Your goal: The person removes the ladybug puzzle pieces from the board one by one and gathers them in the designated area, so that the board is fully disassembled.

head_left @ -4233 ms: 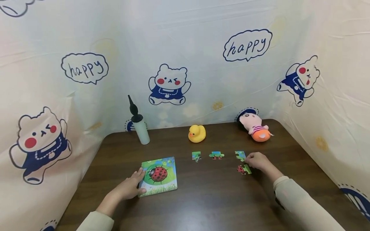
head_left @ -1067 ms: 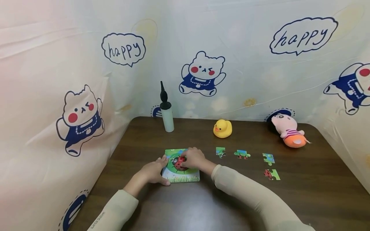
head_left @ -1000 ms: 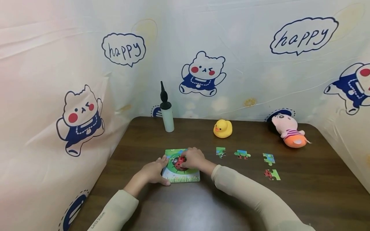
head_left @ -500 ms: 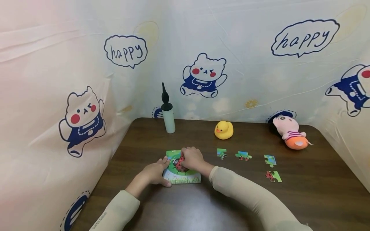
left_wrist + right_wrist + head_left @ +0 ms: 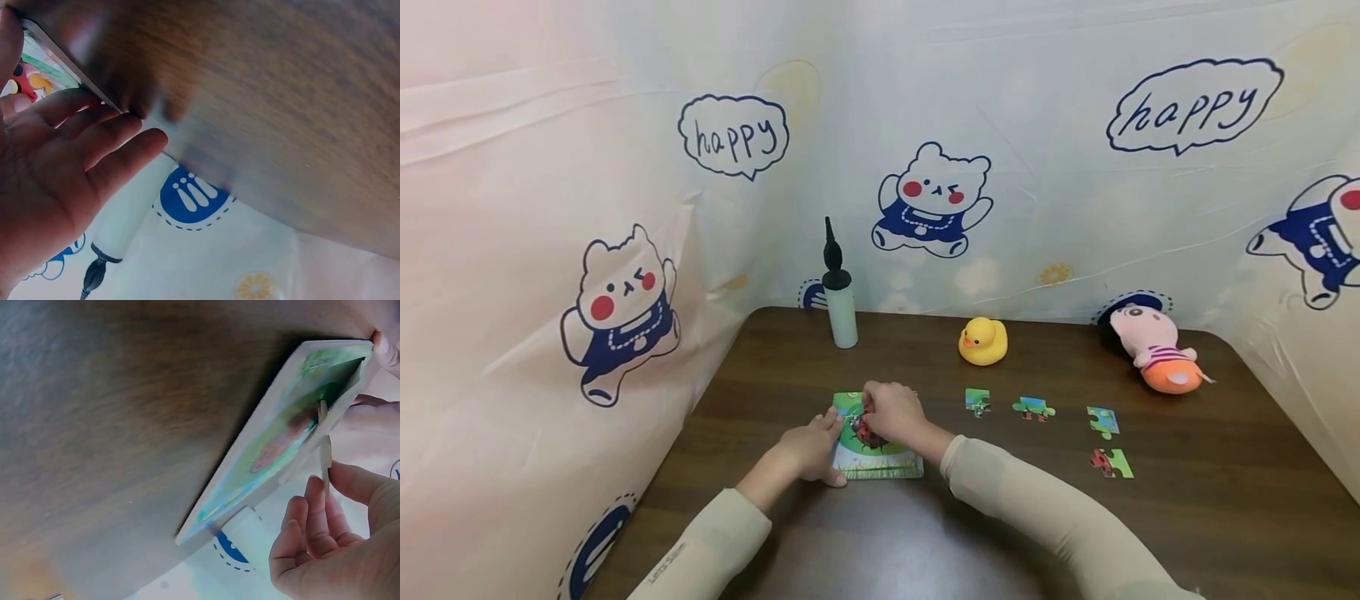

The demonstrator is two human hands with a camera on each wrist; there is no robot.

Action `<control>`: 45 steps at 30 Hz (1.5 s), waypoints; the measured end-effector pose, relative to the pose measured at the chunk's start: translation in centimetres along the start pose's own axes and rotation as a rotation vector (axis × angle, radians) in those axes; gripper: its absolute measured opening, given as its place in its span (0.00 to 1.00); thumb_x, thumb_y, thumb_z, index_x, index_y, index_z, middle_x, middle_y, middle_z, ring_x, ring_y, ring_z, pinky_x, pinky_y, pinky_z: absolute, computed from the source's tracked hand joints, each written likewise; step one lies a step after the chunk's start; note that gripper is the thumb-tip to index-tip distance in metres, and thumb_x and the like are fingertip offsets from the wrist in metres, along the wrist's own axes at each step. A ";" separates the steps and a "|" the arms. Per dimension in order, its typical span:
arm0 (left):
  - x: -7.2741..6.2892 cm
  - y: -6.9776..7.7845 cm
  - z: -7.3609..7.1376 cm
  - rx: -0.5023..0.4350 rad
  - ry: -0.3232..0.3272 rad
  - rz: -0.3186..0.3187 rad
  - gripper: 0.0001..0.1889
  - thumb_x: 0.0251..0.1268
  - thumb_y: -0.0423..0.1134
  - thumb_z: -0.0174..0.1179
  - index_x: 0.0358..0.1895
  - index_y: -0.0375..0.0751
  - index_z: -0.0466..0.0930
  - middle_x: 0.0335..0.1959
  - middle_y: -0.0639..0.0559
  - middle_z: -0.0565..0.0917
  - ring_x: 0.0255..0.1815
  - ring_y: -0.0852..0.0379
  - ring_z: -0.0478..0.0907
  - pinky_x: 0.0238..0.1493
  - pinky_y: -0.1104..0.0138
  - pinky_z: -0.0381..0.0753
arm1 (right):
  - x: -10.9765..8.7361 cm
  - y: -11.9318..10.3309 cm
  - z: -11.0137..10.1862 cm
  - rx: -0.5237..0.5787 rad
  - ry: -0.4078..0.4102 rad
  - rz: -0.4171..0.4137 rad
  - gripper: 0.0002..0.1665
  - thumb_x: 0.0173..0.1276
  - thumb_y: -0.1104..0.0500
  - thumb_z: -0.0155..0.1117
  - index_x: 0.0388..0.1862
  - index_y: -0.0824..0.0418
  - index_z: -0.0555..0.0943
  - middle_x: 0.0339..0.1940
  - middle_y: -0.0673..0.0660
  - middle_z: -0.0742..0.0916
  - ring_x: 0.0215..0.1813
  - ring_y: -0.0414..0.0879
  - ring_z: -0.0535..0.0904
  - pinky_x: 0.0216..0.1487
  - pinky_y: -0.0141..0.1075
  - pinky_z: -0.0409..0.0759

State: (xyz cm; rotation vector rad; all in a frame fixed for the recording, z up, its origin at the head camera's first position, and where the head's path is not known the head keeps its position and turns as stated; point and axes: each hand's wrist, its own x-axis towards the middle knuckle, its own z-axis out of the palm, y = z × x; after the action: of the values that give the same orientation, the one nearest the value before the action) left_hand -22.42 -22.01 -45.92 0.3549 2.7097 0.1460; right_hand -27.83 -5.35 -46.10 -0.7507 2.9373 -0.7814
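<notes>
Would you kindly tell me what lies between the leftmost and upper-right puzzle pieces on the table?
Another puzzle piece lies there, in the head view.

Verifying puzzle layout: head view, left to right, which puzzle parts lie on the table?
Square ladybug-printed puzzle board → mostly green jigsaw piece → wider blue, green and red jigsaw piece → blue-and-green jigsaw piece. Left out: red-and-green jigsaw piece, nearly in line with the last.
</notes>
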 end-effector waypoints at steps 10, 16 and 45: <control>-0.1 0.0 0.0 -0.006 0.003 0.022 0.52 0.46 0.58 0.70 0.71 0.34 0.57 0.74 0.39 0.53 0.72 0.41 0.54 0.62 0.48 0.67 | -0.7 -0.5 -1.0 0.127 0.043 -0.030 0.08 0.55 0.62 0.70 0.29 0.55 0.78 0.21 0.45 0.81 0.24 0.36 0.75 0.23 0.30 0.72; -0.1 0.0 0.1 -0.017 -0.007 0.015 0.52 0.46 0.57 0.70 0.71 0.34 0.57 0.74 0.39 0.52 0.73 0.41 0.54 0.63 0.47 0.65 | -0.8 -0.2 -1.9 0.185 0.074 -0.031 0.06 0.58 0.63 0.68 0.31 0.55 0.80 0.23 0.46 0.82 0.25 0.37 0.75 0.27 0.30 0.74; 0.0 -0.3 0.8 -0.094 0.006 0.031 0.53 0.43 0.55 0.72 0.70 0.32 0.57 0.73 0.34 0.52 0.72 0.34 0.52 0.63 0.41 0.60 | -9.9 12.7 -11.5 0.351 0.031 0.380 0.05 0.54 0.62 0.73 0.31 0.57 0.85 0.25 0.48 0.84 0.30 0.42 0.76 0.32 0.34 0.75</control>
State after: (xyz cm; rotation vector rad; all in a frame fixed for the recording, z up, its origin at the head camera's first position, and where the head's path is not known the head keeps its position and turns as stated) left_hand -22.14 -22.26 -46.65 0.3688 2.6924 0.2830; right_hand -26.29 14.16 -43.09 -0.1519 2.7191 -1.2170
